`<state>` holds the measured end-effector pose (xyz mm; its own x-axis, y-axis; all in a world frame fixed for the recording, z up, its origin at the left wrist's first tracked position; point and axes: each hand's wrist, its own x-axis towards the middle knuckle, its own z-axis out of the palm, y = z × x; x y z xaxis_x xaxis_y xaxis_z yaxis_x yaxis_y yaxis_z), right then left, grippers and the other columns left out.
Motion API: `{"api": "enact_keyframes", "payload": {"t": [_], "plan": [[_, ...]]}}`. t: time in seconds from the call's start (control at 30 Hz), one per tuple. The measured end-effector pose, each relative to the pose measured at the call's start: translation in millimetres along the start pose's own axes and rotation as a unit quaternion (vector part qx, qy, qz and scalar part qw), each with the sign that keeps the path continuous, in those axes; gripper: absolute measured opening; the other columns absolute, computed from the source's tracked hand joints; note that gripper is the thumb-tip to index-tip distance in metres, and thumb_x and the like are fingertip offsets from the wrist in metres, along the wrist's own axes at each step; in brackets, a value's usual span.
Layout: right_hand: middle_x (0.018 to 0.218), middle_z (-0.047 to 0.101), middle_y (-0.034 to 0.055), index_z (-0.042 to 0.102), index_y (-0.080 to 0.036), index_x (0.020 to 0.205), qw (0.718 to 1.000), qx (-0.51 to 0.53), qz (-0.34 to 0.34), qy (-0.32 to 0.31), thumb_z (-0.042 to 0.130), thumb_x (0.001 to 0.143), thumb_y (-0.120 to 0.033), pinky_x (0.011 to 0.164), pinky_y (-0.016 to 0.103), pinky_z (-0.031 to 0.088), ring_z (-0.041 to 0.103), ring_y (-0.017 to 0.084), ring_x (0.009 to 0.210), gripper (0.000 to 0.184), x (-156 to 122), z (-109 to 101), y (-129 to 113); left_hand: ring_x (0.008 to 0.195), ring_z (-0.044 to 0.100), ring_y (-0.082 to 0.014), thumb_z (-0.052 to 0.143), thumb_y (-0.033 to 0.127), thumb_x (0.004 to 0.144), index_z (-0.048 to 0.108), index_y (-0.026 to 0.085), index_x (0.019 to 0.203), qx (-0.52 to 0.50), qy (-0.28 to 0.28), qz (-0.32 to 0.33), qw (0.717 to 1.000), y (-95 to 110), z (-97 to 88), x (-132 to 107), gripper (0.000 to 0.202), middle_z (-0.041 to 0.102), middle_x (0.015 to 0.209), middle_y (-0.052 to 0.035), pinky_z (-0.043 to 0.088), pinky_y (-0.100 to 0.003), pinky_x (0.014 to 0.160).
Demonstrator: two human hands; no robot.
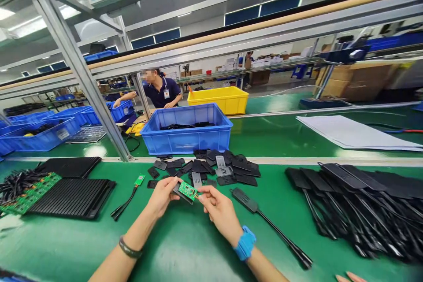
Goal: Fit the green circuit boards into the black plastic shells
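Observation:
My left hand (162,194) grips a small black plastic shell (181,193) from the left, fingers curled around it. A green circuit board (188,191) lies in that shell, and my right hand (218,210) pinches its right end. Both hands hover just above the green mat (185,246). Right behind them lies a heap of black shell halves (211,167). A finished black unit with a cable (264,220) rests to the right of my right hand. To the left lies another green board on a black cable (132,191).
A blue bin (185,134) stands behind the heap, a yellow bin (220,99) farther back. Black ribbed trays (71,196) and green boards (28,194) lie at left. A big pile of cabled black units (360,207) fills the right. A co-worker (160,90) works across the line. A metal post (82,75) slants at left.

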<state>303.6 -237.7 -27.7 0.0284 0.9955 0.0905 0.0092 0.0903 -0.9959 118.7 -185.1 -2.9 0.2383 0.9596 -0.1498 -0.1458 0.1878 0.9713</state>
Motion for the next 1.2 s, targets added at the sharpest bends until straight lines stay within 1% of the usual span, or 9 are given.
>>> {"api": "enact_keyframes", "payload": {"t": [0.13,0.2,0.33,0.47,0.6,0.7,0.83,1.0,1.2], "plan": [[0.069,0.055,0.0011,0.067,-0.017,0.096,1.000,-0.014,-0.006,-0.007,0.064,0.076,-0.058,0.035,0.020,0.038,0.051,0.011,0.050,0.045,-3.1,4.2,2.6,0.077,0.060,-0.0137,0.085,0.035,0.058,0.070,0.015,0.101,-0.086,-0.061,0.030,0.994,-15.3,4.0,-11.5,0.050,0.067,0.090,-0.0053,0.049,-0.025,0.071],[0.076,0.055,0.0029,0.069,-0.018,0.095,1.000,-0.020,-0.022,-0.004,0.063,0.077,-0.059,0.036,0.021,0.042,0.052,0.012,0.052,0.045,-4.7,5.4,2.8,0.086,0.061,-0.0165,0.088,0.025,0.053,0.069,0.016,0.104,-0.096,-0.060,0.046,0.993,-23.6,5.0,-14.0,0.055,0.068,0.094,-0.0053,0.046,-0.028,0.082],[0.086,0.054,0.0061,0.072,-0.020,0.101,0.998,-0.051,-0.044,-0.014,0.058,0.083,-0.054,0.041,0.025,0.049,0.056,0.015,0.060,0.041,-8.7,5.5,2.4,0.099,0.062,-0.0210,0.083,0.025,0.064,0.064,0.019,0.114,-0.147,-0.074,0.028,0.986,-31.4,6.6,-20.3,0.054,0.067,0.111,-0.0091,0.044,-0.035,0.092],[0.083,0.054,0.0064,0.073,-0.026,0.104,0.987,-0.138,-0.080,-0.021,0.055,0.087,-0.045,0.049,0.029,0.051,0.054,0.016,0.059,0.032,-12.4,5.1,2.1,0.115,0.057,-0.0267,0.077,0.024,0.071,0.056,0.024,0.126,-0.185,-0.108,0.008,0.977,-30.0,8.3,-26.3,0.058,0.056,0.134,-0.0121,0.043,-0.042,0.098],[0.085,0.057,0.0077,0.074,-0.029,0.102,0.968,-0.199,-0.152,-0.024,0.052,0.090,-0.038,0.070,0.034,0.052,0.057,0.020,0.072,0.027,-16.0,7.3,3.0,0.117,0.056,-0.0287,0.074,0.025,0.074,0.057,0.021,0.122,-0.216,-0.097,-0.002,0.971,-35.7,14.2,-28.2,0.051,0.061,0.125,-0.0133,0.042,-0.045,0.100],[0.088,0.059,0.0080,0.073,-0.029,0.102,0.961,-0.219,-0.162,-0.044,0.051,0.091,-0.036,0.070,0.032,0.051,0.059,0.021,0.075,0.026,-18.9,10.4,6.7,0.105,0.064,-0.0266,0.072,0.033,0.077,0.059,0.017,0.110,-0.219,-0.038,-0.004,0.975,-44.2,21.2,-28.0,0.039,0.069,0.108,-0.0126,0.048,-0.042,0.092],[0.085,0.063,0.0064,0.066,-0.025,0.095,0.969,-0.219,-0.111,-0.037,0.056,0.088,-0.038,0.068,0.032,0.050,0.060,0.020,0.070,0.018,-19.6,13.6,11.9,0.093,0.068,-0.0243,0.073,0.038,0.075,0.058,0.016,0.099,-0.209,0.018,0.004,0.978,-49.1,26.0,-27.5,0.036,0.071,0.097,-0.0109,0.051,-0.038,0.083],[0.052,0.054,-0.0027,0.053,-0.023,0.069,0.975,-0.199,0.021,-0.101,0.056,0.085,-0.044,0.051,0.026,0.042,0.054,0.015,0.046,0.027,-15.4,13.0,9.7,0.091,0.069,-0.0254,0.074,0.043,0.073,0.054,0.018,0.100,-0.166,0.027,0.017,0.986,-43.3,24.2,-29.0,0.042,0.072,0.094,-0.0109,0.051,-0.039,0.081],[0.050,0.054,-0.0029,0.056,-0.020,0.062,0.984,-0.141,0.046,-0.098,0.061,0.079,-0.049,0.047,0.023,0.037,0.050,0.012,0.043,0.034,-14.6,14.2,9.3,0.093,0.069,-0.0250,0.069,0.047,0.077,0.047,0.021,0.104,-0.124,0.026,0.041,0.991,-41.9,24.4,-31.9,0.043,0.071,0.097,-0.0103,0.053,-0.037,0.079]]}}
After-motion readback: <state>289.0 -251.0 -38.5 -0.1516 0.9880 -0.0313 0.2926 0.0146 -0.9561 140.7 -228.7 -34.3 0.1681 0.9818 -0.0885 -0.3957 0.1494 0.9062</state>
